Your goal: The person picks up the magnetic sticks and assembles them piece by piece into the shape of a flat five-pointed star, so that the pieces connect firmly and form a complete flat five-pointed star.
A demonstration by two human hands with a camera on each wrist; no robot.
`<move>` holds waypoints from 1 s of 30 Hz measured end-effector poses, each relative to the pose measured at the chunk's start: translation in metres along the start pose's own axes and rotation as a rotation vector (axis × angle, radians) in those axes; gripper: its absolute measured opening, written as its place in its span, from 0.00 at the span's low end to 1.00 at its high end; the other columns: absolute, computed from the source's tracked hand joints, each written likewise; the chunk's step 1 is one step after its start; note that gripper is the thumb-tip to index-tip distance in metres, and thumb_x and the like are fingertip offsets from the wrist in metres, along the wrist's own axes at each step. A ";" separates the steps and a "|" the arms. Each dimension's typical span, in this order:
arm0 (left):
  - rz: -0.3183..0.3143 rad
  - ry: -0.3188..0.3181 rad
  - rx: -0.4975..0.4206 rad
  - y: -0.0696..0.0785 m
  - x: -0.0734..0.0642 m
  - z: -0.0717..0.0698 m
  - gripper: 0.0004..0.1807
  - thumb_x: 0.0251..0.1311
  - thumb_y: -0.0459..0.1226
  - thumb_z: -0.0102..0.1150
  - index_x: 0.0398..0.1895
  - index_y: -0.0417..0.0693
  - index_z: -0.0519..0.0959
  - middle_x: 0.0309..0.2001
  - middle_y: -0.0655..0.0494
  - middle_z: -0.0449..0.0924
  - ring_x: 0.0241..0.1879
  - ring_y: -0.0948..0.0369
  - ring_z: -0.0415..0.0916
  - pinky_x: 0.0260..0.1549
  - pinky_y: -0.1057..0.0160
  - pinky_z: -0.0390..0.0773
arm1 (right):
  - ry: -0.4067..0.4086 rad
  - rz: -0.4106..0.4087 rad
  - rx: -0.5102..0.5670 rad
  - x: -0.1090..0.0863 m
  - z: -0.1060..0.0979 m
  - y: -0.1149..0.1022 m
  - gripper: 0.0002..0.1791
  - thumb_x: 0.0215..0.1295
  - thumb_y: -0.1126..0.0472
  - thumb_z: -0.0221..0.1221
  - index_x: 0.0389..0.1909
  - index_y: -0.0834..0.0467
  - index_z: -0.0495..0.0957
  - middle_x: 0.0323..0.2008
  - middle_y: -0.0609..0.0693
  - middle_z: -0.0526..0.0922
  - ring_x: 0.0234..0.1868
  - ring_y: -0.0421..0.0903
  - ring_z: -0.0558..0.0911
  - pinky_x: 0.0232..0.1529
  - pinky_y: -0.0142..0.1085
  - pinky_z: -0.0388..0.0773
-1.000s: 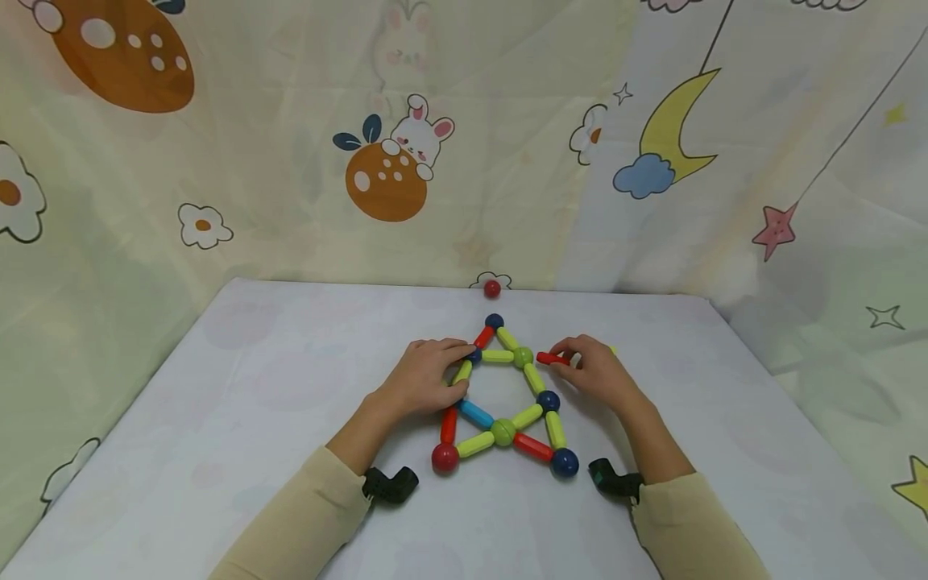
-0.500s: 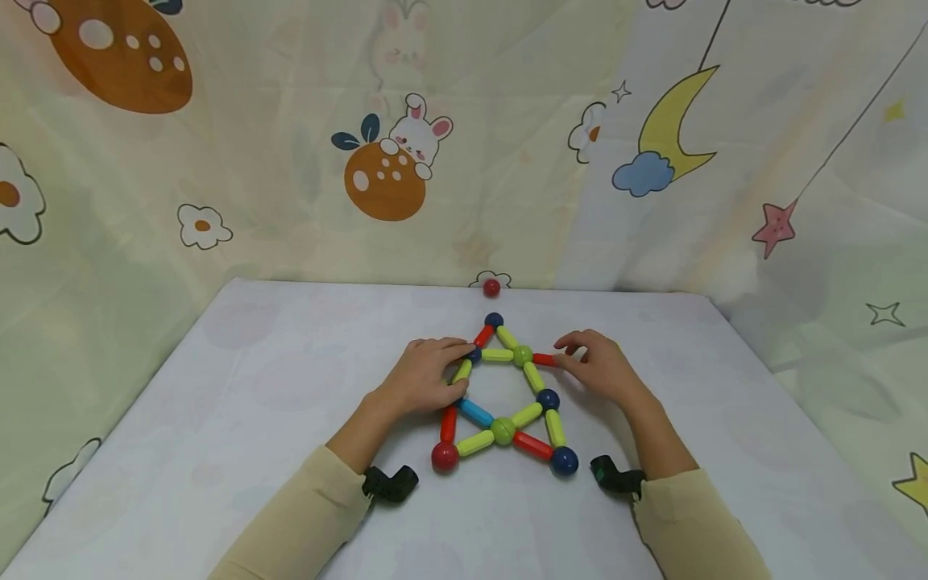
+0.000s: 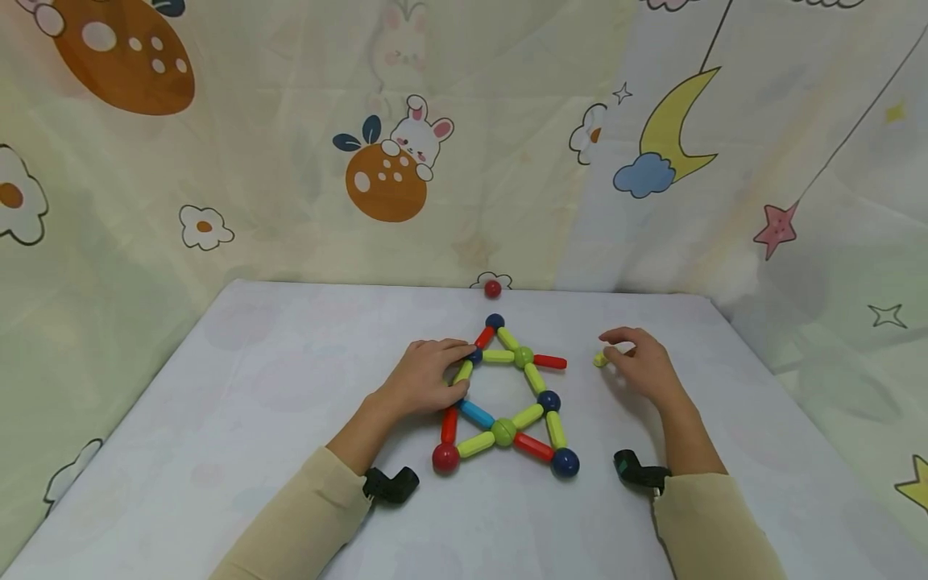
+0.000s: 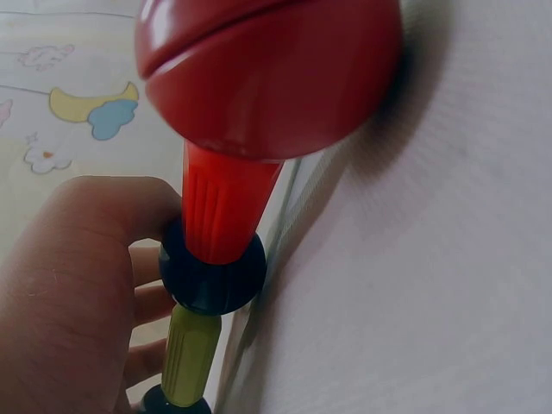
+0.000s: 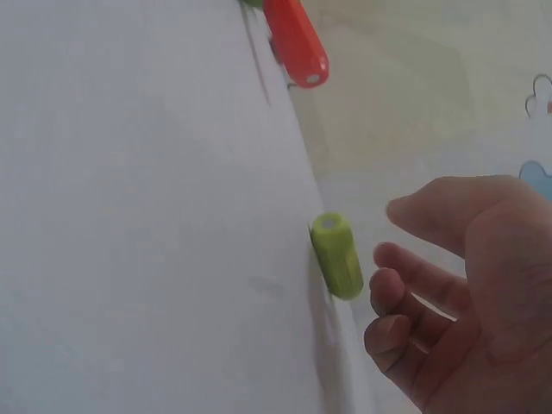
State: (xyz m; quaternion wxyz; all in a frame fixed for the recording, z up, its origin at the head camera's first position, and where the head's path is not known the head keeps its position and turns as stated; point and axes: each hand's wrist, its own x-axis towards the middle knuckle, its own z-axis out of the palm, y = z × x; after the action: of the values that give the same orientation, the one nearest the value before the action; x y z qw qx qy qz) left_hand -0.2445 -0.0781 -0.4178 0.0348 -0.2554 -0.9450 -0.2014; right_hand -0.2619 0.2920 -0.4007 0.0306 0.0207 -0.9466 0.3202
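A flat frame of magnetic rods and balls lies mid-table, with yellow-green, red and blue rods joining navy, green and red balls. My left hand holds its left side, fingertips at the upper navy ball and thumb at a lower navy ball. A red rod sticks out rightward from the green ball, its outer end free. My right hand is over a loose yellow-green rod, thumb and fingers apart; the right wrist view shows a gap between fingertips and rod.
A loose red ball sits at the table's far edge. Behind it hangs a printed cloth. A black wrist camera is on the left wrist, another black camera on the right.
My right hand has attached the red rod to the green ball, let it go and moved right to the loose yellow-green rod. My left hand has stayed in place.
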 end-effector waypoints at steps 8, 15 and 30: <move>-0.002 0.001 -0.007 0.001 -0.001 0.000 0.31 0.65 0.49 0.58 0.71 0.55 0.76 0.70 0.55 0.77 0.69 0.52 0.73 0.68 0.41 0.68 | -0.040 0.036 0.022 -0.001 -0.001 0.011 0.24 0.73 0.62 0.54 0.68 0.62 0.72 0.69 0.67 0.69 0.49 0.59 0.80 0.40 0.36 0.76; -0.001 0.001 -0.004 0.002 -0.001 0.000 0.31 0.65 0.49 0.57 0.71 0.55 0.76 0.70 0.55 0.76 0.69 0.52 0.73 0.69 0.41 0.68 | -0.077 0.051 0.002 0.000 0.000 0.013 0.24 0.71 0.63 0.55 0.67 0.63 0.74 0.69 0.68 0.69 0.46 0.56 0.80 0.38 0.34 0.77; -0.003 0.002 -0.001 0.002 0.000 -0.001 0.31 0.65 0.49 0.58 0.71 0.55 0.75 0.70 0.55 0.76 0.69 0.52 0.72 0.69 0.41 0.68 | -0.098 0.055 -0.046 0.004 0.004 0.013 0.18 0.70 0.57 0.65 0.55 0.63 0.80 0.54 0.64 0.80 0.50 0.59 0.79 0.50 0.49 0.77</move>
State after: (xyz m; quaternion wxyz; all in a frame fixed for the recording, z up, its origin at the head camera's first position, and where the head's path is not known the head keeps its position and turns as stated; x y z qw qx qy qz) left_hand -0.2435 -0.0772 -0.4163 0.0353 -0.2539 -0.9452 -0.2023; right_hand -0.2668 0.2997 -0.4120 -0.0243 0.0094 -0.9543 0.2977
